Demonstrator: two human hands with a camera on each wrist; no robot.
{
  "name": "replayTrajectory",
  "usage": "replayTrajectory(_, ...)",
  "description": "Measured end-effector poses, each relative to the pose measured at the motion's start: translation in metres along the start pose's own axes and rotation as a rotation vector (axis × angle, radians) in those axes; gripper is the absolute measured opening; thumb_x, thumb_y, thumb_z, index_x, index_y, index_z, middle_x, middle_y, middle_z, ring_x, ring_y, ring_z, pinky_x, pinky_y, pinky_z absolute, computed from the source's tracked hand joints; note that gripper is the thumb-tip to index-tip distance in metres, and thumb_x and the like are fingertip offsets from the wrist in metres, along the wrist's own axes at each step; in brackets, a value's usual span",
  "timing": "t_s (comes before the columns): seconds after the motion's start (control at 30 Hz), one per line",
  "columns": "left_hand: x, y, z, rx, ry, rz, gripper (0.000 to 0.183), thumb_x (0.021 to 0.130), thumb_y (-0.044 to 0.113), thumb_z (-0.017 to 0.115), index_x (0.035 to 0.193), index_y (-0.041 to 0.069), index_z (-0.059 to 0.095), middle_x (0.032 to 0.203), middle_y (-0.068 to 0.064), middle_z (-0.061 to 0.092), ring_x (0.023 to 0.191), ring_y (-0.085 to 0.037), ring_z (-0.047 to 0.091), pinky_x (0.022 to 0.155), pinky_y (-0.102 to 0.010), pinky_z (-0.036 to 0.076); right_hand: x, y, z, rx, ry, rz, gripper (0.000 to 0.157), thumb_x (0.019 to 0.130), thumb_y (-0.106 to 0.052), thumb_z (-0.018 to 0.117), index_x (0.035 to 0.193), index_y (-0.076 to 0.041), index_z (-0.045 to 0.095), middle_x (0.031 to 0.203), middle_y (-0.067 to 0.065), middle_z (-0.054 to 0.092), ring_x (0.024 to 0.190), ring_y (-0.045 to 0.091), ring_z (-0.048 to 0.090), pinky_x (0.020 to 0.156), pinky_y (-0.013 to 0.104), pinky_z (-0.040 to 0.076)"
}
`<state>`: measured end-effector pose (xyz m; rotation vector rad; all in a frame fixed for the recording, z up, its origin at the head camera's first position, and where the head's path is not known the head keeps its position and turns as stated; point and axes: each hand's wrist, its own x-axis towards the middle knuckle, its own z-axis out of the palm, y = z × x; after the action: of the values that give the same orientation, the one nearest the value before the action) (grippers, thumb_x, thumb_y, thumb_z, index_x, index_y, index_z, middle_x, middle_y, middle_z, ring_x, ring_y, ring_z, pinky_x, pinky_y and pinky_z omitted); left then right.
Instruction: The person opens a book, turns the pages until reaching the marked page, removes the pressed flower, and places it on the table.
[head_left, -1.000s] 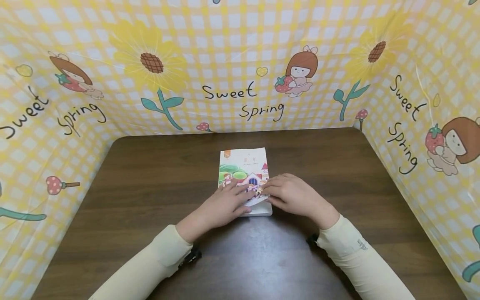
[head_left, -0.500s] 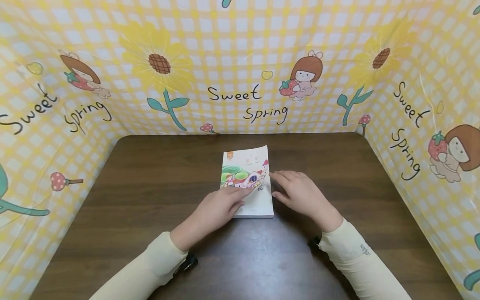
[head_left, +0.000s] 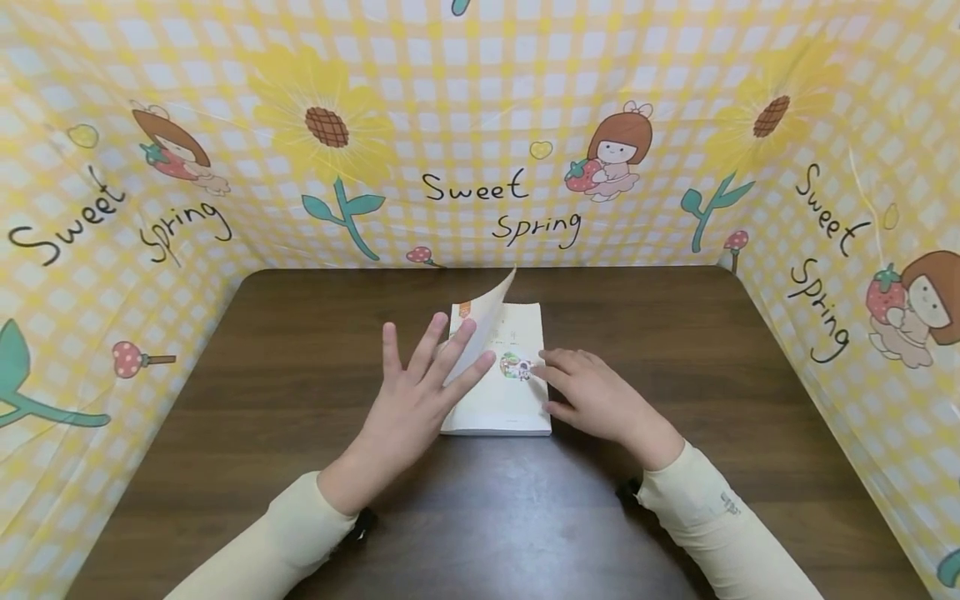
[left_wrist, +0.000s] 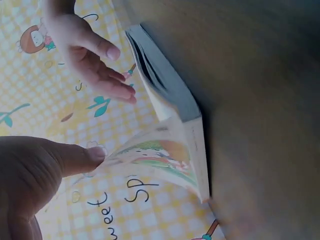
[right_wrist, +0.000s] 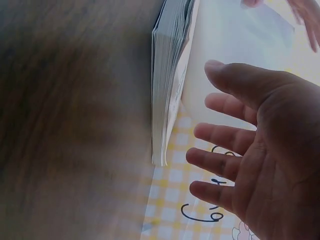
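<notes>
A thick paperback book (head_left: 495, 410) lies on the table, its colourful front cover (left_wrist: 165, 157) raised and curving up toward the left. Beneath the cover shows a pale title page with a small coloured picture. My left hand (head_left: 408, 396) is at the cover's left side with fingers spread and straight; in the left wrist view its thumb is at the cover's free edge, though contact is unclear. Beside the book's right edge is my right hand (head_left: 600, 396), fingers loosely extended. The right wrist view shows that hand apart from the page edges (right_wrist: 167, 75).
The dark wooden table (head_left: 315, 333) surrounds the book. A yellow checked cloth (head_left: 480, 108) with flowers and lettering rises along the table's back and both sides.
The cover went from lying nearly flat to standing raised, baring the page under it. My left hand moved left and up off the book, spreading its fingers. The right hand stayed beside the book.
</notes>
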<state>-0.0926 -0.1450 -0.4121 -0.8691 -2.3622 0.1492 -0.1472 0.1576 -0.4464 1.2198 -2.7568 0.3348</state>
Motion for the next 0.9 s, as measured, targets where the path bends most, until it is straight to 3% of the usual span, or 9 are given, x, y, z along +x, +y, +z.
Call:
replayTrajectory(0.13, -0.006, -0.003, -0.008, 0.110, -0.003, 0.000, 0.098, 0.080, 0.015, 0.080, 0.163, 0.028, 0.029, 0.172, -0.008, 0.019, 0.156, -0.038, 0.020, 0.111, -0.081, 0.005, 0.000, -0.002, 0.002, -0.003, -0.024, -0.022, 0.053, 0.093, -0.030, 0.076, 0.140, -0.010, 0.063, 0.146, 0.015, 0.058, 0.135, 0.035, 0.055, 0.111, 0.059, 0.041)
replayTrajectory(0.3, -0.018, -0.009, -0.013, 0.149, -0.103, -0.079, 0.098, 0.082, 0.042, 0.084, 0.162, 0.021, 0.033, 0.172, -0.011, 0.016, 0.158, -0.037, 0.013, 0.111, -0.080, 0.004, -0.001, -0.004, 0.004, -0.015, -0.038, -0.058, 0.052, 0.092, -0.031, 0.077, 0.138, -0.010, 0.064, 0.146, 0.014, 0.058, 0.137, 0.034, 0.053, 0.111, 0.060, 0.040)
replayTrajectory(0.5, -0.036, -0.020, -0.009, 0.102, -0.237, -0.147, 0.094, 0.082, 0.036, 0.084, 0.161, 0.019, 0.035, 0.172, -0.011, 0.014, 0.158, -0.040, 0.012, 0.114, -0.079, -0.004, 0.000, -0.005, 0.005, -0.019, -0.064, -0.062, 0.052, 0.092, -0.034, 0.077, 0.136, -0.010, 0.064, 0.150, 0.013, 0.055, 0.140, 0.034, 0.050, 0.113, 0.060, 0.038)
replayTrajectory(0.63, -0.043, -0.025, 0.003, 0.007, -0.344, -0.175, 0.098, 0.082, 0.031, 0.086, 0.163, 0.021, 0.031, 0.173, -0.010, 0.010, 0.157, -0.042, 0.014, 0.115, -0.078, -0.001, -0.001, -0.005, 0.004, 0.026, -0.105, -0.026, 0.057, 0.093, -0.037, 0.076, 0.141, -0.011, 0.060, 0.155, 0.011, 0.051, 0.145, 0.033, 0.045, 0.117, 0.059, 0.034)
replayTrajectory(0.9, -0.048, -0.031, 0.026, -0.351, -0.511, -0.218, 0.079, 0.092, 0.011, 0.074, 0.161, 0.019, 0.035, 0.170, -0.008, 0.024, 0.154, -0.042, 0.025, 0.112, -0.078, 0.021, -0.001, -0.008, 0.008, 0.126, -0.165, -0.038, 0.074, 0.094, -0.049, 0.072, 0.153, -0.011, 0.050, 0.164, 0.008, 0.039, 0.152, 0.032, 0.035, 0.122, 0.061, 0.024)
